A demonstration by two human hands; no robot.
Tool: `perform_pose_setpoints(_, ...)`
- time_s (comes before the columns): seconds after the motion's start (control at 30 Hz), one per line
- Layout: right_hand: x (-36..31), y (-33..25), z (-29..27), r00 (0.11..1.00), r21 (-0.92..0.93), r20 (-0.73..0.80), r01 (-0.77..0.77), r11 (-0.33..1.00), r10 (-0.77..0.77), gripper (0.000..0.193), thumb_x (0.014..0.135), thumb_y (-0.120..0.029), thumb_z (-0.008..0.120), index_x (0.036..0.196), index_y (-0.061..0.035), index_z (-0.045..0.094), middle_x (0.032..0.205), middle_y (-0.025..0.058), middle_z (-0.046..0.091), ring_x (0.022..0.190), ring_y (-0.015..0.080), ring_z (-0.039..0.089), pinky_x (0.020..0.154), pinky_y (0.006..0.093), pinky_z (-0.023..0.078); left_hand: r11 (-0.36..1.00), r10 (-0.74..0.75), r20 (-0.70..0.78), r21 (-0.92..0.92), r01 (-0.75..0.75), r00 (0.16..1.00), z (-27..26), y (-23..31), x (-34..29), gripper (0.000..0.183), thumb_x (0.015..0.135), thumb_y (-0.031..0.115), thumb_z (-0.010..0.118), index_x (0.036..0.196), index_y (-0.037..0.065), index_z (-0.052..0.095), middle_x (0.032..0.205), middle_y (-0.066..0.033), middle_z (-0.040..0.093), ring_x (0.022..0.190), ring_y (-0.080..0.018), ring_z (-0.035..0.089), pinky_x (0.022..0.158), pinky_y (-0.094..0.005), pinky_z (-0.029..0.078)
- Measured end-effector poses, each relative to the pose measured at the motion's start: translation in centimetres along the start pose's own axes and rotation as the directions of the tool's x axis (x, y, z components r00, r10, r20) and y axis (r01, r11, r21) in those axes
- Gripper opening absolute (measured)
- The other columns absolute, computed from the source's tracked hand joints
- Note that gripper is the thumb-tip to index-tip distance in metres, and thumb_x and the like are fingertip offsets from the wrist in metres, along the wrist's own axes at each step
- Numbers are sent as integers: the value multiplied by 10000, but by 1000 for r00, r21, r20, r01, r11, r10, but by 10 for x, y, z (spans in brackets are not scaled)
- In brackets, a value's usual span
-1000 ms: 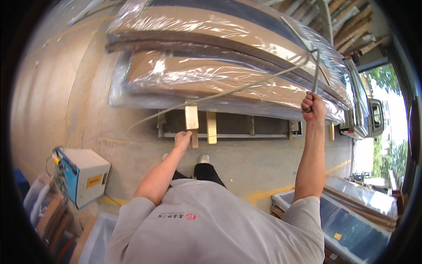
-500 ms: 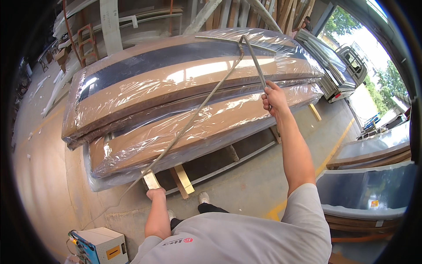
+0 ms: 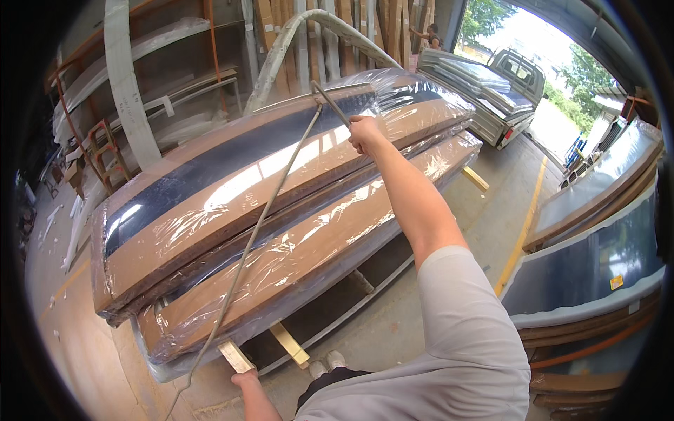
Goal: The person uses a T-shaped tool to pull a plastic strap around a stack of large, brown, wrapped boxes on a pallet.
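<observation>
My right hand is closed around a metal wand above the far side of a plastic-wrapped stack. From the wand's bent far end a thin crossbar reaches across the wrapped top. A flexible hose drops from the same end and runs down past the stack's near left corner. The upper wrapped panel is curved and brown with a dark stripe; another wrapped panel lies beneath it. Low at the front, my left hand is closed at the end of a wooden block, its fingers partly hidden.
A second wooden block juts from under the stack near my feet. Curved dark panels lean at the right. A loaded truck stands by the doorway, with a person near it. A small ladder and shelves stand behind, left.
My right hand has carried the wand farther across the stack, and the crossbar now slants the other way. My left hand stays at the wooden block. The view has turned rightward.
</observation>
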State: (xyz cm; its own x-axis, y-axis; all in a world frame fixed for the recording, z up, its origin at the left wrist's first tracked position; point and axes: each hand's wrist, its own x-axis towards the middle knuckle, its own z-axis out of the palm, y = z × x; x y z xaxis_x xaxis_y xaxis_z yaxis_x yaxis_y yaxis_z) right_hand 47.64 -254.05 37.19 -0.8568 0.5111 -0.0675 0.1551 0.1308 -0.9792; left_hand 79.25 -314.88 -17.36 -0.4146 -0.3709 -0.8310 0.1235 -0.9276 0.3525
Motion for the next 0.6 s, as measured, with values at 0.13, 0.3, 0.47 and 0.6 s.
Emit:
perform_pose_setpoints(0.13,15,-4,15,999,37,15,-30,999,29,357,866,8,484,1132,-112,690,632,96,551,467,178,487,383,334,319,981,48,-148,-182,-75,988,16,38,-44,774,978,504,191,1530,-35,256,1613,-131,294,1462,-290,345,1178,-431,329)
perform_pose_setpoints(0.3,-8,-11,-20,995,-244,88,-14,970,37,451,987,-193,486,1438,-200,487,617,-26,450,463,75,389,400,238,315,916,311,226,-331,-228,923,10,115,-21,832,1002,574,209,1580,2,32,1675,-144,-4,1550,-278,-20,1258,-437,15)
perform_pose_setpoints(0.47,47,15,-40,980,-148,185,-50,988,78,390,1008,-256,530,1397,-229,518,664,-48,470,441,22,366,350,148,328,866,352,16,374,-332,936,15,110,-12,346,911,322,614,912,-18,676,847,-163,683,767,-305,646,758,-439,531)
perform_pose_setpoints(0.6,73,15,-49,978,-223,137,-127,967,160,386,1020,-287,525,1405,-312,499,672,-54,464,423,22,350,338,161,308,886,305,-38,377,-269,952,63,66,-55,347,914,367,593,855,25,611,844,-92,634,788,-203,597,747,-411,483)
